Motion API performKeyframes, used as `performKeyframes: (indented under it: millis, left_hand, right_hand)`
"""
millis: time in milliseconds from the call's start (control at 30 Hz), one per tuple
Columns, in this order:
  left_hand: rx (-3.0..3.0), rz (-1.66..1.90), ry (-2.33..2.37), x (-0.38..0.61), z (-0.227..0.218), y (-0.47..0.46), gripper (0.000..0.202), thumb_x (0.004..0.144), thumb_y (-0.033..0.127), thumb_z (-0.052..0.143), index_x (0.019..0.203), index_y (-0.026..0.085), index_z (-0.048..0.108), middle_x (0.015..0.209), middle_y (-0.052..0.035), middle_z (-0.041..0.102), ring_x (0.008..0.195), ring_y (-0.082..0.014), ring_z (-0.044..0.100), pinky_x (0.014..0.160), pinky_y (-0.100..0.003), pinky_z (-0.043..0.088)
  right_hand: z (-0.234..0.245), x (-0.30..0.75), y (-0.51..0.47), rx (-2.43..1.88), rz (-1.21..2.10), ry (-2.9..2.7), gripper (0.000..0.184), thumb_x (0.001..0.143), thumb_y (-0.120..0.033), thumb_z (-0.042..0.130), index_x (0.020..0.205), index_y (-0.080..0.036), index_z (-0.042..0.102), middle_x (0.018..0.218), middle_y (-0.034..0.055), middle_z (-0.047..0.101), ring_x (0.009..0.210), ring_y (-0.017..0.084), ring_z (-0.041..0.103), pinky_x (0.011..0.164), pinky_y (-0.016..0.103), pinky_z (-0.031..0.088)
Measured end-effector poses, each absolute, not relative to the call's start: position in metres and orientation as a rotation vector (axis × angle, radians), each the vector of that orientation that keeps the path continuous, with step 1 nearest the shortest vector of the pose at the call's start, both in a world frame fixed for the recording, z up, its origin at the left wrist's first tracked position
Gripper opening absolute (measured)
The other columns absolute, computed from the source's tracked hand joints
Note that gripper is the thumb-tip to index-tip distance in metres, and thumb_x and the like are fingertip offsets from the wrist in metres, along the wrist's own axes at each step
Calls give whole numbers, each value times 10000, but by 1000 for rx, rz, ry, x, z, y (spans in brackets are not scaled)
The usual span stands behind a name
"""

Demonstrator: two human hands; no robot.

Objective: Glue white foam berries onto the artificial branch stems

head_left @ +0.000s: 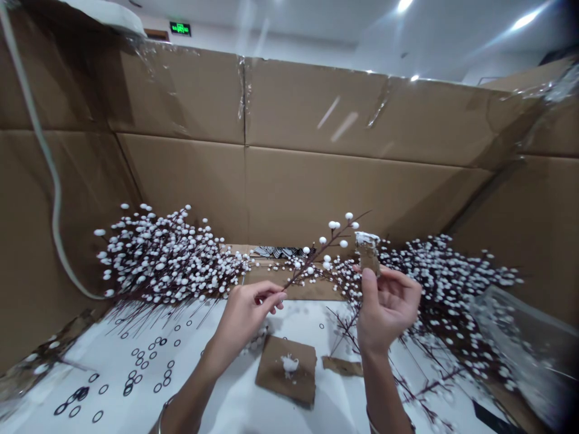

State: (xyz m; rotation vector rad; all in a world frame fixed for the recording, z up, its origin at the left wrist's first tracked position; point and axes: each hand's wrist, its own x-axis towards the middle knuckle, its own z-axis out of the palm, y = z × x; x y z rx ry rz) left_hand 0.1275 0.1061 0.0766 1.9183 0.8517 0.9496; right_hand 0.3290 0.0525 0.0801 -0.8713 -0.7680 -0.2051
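My left hand (248,312) pinches the lower end of a thin dark twig with white berries (326,242), which slants up to the right. My right hand (386,304) is closed round a small piece of brown cardboard (368,253) with white glue on its top edge, held upright next to the twig. Below both hands lies a square of cardboard (296,380) with a blob of white glue (289,363) on it, and a smaller cardboard scrap (341,365) beside it.
A pile of white-berry branches (163,259) lies at the left, and a larger pile (447,289) at the right. Several small black rings (145,364) are scattered on the white table (190,337). Tall cardboard walls (316,157) enclose the area. A clear plastic bag (525,343) sits at right.
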Motion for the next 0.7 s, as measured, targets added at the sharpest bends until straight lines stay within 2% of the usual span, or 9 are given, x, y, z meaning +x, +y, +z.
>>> performKeyframes:
  millis: [700]
  left_hand:
    - [1924, 991, 842, 124, 74, 109, 204, 900, 365, 599, 859, 196, 705, 741, 6, 711, 633, -127, 646, 626, -230, 480]
  right_hand:
    - [79, 336, 54, -840, -176, -811, 236, 762, -137, 711, 940, -164, 559, 872, 32, 652, 738, 159, 707, 710, 286, 554]
